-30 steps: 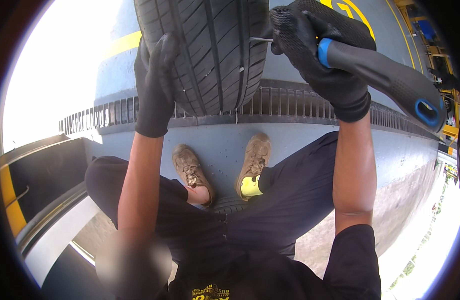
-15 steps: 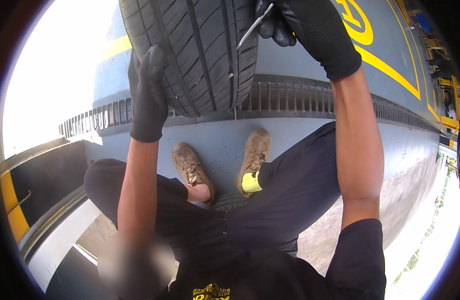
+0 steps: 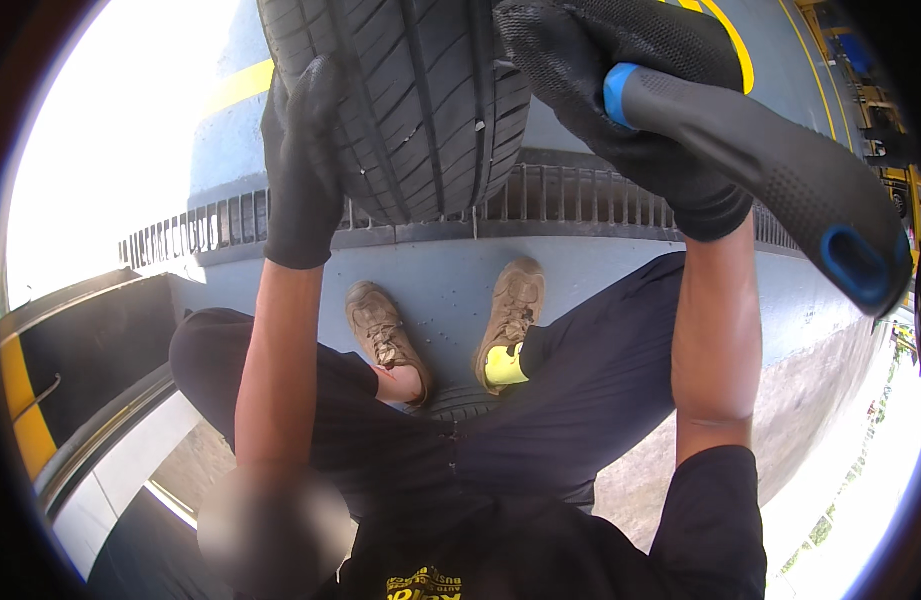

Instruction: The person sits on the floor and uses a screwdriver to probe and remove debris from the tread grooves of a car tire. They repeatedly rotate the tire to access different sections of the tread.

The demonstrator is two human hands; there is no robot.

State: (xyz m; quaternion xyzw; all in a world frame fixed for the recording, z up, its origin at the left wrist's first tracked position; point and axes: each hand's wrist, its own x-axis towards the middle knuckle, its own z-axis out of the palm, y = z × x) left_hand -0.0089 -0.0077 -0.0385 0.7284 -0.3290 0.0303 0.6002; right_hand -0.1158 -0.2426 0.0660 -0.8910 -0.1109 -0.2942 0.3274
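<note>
A black tire (image 3: pixel 405 110) stands upright in front of me, its grooved tread facing me and its top cut off by the upper edge. My left hand (image 3: pixel 305 165), in a black glove, grips its left side, thumb against the tread's edge. Also gloved, my right hand (image 3: pixel 620 90) is closed around a screwdriver (image 3: pixel 770 150) with a dark grey and blue handle. The handle's butt points toward me and to the right; its metal shaft is mostly hidden by the glove, near the tire's right edge. Small pale bits, like pebbles, show in the tread.
A metal drain grate (image 3: pixel 570 200) crosses the blue-grey floor below the tire. My brown shoes (image 3: pixel 380 325) are planted just on the near side of it. A black and yellow structure (image 3: pixel 90 360) is at the left. Yellow lines mark the floor beyond.
My right hand has turned and come nearer, swinging the screwdriver's handle into view while its shaft became mostly hidden. The tire and my left hand have shifted slightly; the tread has turned a little.
</note>
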